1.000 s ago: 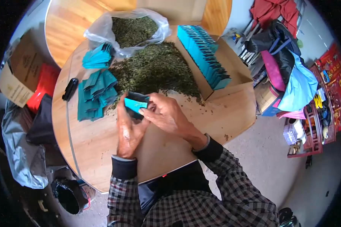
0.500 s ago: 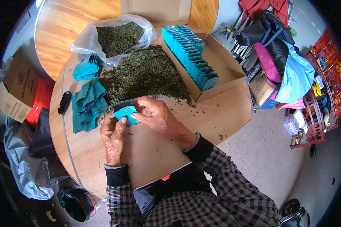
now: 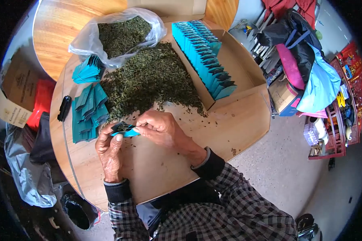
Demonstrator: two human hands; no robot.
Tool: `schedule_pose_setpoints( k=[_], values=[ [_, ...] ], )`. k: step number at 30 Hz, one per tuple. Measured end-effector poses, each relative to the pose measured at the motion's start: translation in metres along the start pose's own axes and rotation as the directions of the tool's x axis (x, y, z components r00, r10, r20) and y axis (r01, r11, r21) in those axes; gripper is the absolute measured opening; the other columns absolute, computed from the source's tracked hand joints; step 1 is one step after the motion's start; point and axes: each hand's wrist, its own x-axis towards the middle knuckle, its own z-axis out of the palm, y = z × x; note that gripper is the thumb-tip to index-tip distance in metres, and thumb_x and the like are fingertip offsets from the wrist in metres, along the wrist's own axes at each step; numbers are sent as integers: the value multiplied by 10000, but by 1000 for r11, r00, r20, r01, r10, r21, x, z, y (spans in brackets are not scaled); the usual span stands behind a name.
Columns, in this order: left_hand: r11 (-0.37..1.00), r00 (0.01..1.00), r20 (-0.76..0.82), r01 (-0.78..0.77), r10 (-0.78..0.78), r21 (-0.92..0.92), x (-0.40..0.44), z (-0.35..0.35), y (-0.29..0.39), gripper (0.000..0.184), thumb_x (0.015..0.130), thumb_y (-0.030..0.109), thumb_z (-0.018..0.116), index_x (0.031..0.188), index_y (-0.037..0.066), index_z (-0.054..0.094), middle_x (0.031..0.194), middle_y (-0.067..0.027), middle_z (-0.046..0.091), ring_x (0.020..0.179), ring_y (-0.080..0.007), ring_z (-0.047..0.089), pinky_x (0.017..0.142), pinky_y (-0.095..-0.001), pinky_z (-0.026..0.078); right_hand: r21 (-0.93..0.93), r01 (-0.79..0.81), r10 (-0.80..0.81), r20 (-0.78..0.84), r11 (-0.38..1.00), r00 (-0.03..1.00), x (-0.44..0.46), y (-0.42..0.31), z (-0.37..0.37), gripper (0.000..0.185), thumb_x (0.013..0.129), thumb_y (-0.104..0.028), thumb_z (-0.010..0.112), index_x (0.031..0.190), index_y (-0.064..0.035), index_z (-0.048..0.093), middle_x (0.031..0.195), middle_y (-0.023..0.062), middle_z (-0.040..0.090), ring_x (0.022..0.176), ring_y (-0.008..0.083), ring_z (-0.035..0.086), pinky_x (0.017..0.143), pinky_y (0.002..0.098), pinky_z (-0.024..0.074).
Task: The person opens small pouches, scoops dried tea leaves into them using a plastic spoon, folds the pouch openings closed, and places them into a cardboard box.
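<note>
A small teal pouch is held between both hands, its mouth turned up and dark inside. My left hand grips its left side, thumb on the front. My right hand pinches its right edge. Just beyond the hands lies a heap of dried leaves, with a clear plastic bag of the same leaves behind it. Flat teal pouches lie to the left, below a fanned stack of pouches. Many upright teal pouches stand in rows in a cardboard box.
A black object lies near the left edge of the round wooden table. On the floor at left are a carton and a black-lined bin. Bags and clothes are piled at right.
Both hands have shifted left over the table with the pouch. The pouch has tipped so its opening shows more and its front face less. My head view has also moved.
</note>
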Motion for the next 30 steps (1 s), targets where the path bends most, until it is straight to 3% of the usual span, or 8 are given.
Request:
schedule_pose_setpoints(
  k=[9,14,18,24,26,28,29,30],
  values=[
    [989,997,14,-77,76,123,2,2,8,177,949,111,795,1102,29,761,1181,-104,748,1085,-193,660,992,-366,503,-66,25,-26,-9,997,1000,-1,-5,1,115,922,-72,797,980,-28,707,852,94,672,747,195,650,650,341,507],
    [983,997,-1,-74,76,166,0,8,11,158,960,122,788,1083,27,756,1127,-98,746,1058,-191,657,985,-367,504,128,-188,183,51,974,982,3,-28,-2,147,928,-124,782,984,-13,703,857,111,668,774,239,651,661,374,498],
    [968,993,54,-113,103,224,-2,4,0,211,955,128,798,1133,27,746,1131,-84,734,1068,-189,657,1000,-373,506,54,-37,37,-13,998,999,0,-10,-4,154,926,-138,777,954,-5,704,828,115,655,735,249,641,651,386,493],
    [981,998,45,44,-53,188,-3,22,10,426,943,89,786,1347,19,671,1275,-70,700,1172,-179,647,1056,-351,497,21,33,-34,14,999,999,1,-9,-5,134,919,-123,767,890,-6,710,788,118,645,732,254,650,657,397,495],
    [970,986,41,153,-163,189,-6,15,9,399,936,72,776,1321,18,688,1207,-51,721,1104,-161,668,989,-325,529,23,-7,6,43,1000,999,1,-17,-7,223,947,-213,722,879,-8,665,827,150,643,772,334,639,701,446,491],
    [895,988,66,96,-139,436,-5,15,14,275,935,51,774,1204,25,723,1071,-10,722,966,-110,649,886,-280,541,-13,86,-87,-25,996,996,1,-12,-8,104,902,-85,755,897,13,719,838,118,690,729,244,668,668,381,518],
    [901,991,97,46,-97,430,-4,19,15,224,929,42,783,1145,30,726,1042,5,706,946,-87,620,869,-267,528,-35,97,-97,3,995,995,-1,-7,-8,100,903,-80,754,904,15,725,857,120,704,733,239,673,673,370,524],
    [904,975,65,171,-212,392,-5,25,26,224,916,12,798,1126,33,722,1045,14,705,952,-80,621,869,-263,527,-142,76,-68,58,987,996,-1,-17,-14,92,921,-75,736,928,17,738,901,123,733,750,201,681,678,338,523]
  ],
)
